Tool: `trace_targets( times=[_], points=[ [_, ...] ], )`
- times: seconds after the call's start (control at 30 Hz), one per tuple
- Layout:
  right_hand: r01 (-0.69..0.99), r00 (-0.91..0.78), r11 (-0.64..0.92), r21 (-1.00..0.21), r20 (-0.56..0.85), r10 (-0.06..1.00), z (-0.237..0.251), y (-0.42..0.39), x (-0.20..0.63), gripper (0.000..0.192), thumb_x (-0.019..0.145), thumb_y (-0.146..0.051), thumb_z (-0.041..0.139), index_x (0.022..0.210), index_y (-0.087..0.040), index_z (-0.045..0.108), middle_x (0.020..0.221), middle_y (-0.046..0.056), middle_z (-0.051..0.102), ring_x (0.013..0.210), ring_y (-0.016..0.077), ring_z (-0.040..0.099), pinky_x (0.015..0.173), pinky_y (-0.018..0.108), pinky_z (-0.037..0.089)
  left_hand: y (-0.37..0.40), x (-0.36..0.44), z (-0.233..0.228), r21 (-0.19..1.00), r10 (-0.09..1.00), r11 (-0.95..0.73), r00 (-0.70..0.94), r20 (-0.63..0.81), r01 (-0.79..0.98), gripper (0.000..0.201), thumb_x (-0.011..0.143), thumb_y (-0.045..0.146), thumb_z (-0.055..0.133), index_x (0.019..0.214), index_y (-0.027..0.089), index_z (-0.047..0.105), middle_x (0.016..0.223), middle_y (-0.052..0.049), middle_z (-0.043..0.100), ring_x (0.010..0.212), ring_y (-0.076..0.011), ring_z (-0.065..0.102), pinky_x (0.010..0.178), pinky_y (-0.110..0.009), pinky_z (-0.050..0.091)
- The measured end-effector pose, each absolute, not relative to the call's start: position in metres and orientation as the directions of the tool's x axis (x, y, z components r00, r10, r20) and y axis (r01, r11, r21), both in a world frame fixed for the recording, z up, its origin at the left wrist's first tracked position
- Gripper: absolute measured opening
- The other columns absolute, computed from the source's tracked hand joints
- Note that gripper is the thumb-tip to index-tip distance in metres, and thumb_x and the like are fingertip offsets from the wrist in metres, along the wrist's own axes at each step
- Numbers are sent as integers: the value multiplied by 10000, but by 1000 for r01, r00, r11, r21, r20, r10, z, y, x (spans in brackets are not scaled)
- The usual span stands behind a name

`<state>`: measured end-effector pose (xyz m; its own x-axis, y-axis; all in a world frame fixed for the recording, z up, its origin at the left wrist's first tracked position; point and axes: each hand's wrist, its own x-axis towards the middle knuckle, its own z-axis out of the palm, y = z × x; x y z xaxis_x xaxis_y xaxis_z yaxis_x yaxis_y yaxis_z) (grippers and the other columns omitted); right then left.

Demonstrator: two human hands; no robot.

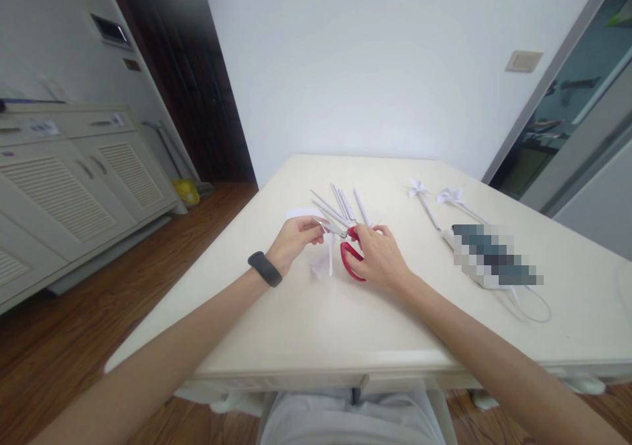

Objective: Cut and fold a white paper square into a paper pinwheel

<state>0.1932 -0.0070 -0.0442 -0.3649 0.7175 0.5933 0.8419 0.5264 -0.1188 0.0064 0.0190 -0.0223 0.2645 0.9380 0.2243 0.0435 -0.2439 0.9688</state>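
Note:
My right hand [380, 254] is closed around red-handled scissors [344, 259], their metal blades apart and pointing left. The blades reach my left hand [296, 235], whose fingers pinch a small white paper piece [330, 251]. A narrow strip of it hangs below the scissors; the part between my fingers is mostly hidden. Another pale paper scrap [319, 267] shows just under my left hand. Several thin white rolled paper sticks [362, 206] lie beyond the scissors. Partly behind my left hand is a white paper sheet [302, 212].
Two white paper pinwheels on sticks, one [419, 187] left of the other [450, 196], lie on the cream table [276, 340] at the right. Nearer is a pixelated dark object [494, 257] on a white base with a white cable [536, 320]. A wall stands behind the table.

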Motion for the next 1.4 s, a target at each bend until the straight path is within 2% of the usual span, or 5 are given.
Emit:
trace_targets(
  times=[0.2, 0.47, 1.0, 1.4],
  points=[
    [839, -379, 533, -109, 587, 716, -46, -6, 194, 184, 849, -304, 445, 967, -168, 485, 857, 58, 662, 772, 216, 595, 845, 347, 330, 17, 8, -20, 966, 942, -250, 247, 227, 66, 108, 681, 209, 610, 748, 146, 668, 677, -7, 590, 581, -108, 471, 594, -248, 375],
    [856, -381, 513, -68, 588, 713, -44, -4, 196, 147, 821, -268, 466, 924, -168, 501, 811, 46, 661, 688, 199, 586, 830, 335, 335, 13, 11, -18, 966, 946, -255, 221, 239, 47, 96, 674, 158, 587, 739, 142, 656, 630, 7, 574, 567, -103, 464, 591, -244, 374],
    [865, -329, 491, -100, 626, 707, -45, -4, 195, 150, 799, -266, 496, 916, -173, 510, 764, 35, 670, 658, 192, 598, 839, 335, 314, 15, 9, -21, 964, 938, -261, 249, 242, 46, 146, 692, 143, 554, 811, 153, 639, 661, 11, 582, 587, -99, 486, 606, -236, 393],
    [861, -332, 496, -113, 615, 716, -43, -6, 194, 141, 813, -266, 472, 915, -173, 501, 739, 26, 654, 659, 193, 590, 818, 322, 327, 12, 10, -18, 962, 939, -267, 242, 246, 60, 127, 693, 170, 574, 790, 143, 652, 664, 4, 581, 583, -104, 480, 594, -243, 379]
  ],
)
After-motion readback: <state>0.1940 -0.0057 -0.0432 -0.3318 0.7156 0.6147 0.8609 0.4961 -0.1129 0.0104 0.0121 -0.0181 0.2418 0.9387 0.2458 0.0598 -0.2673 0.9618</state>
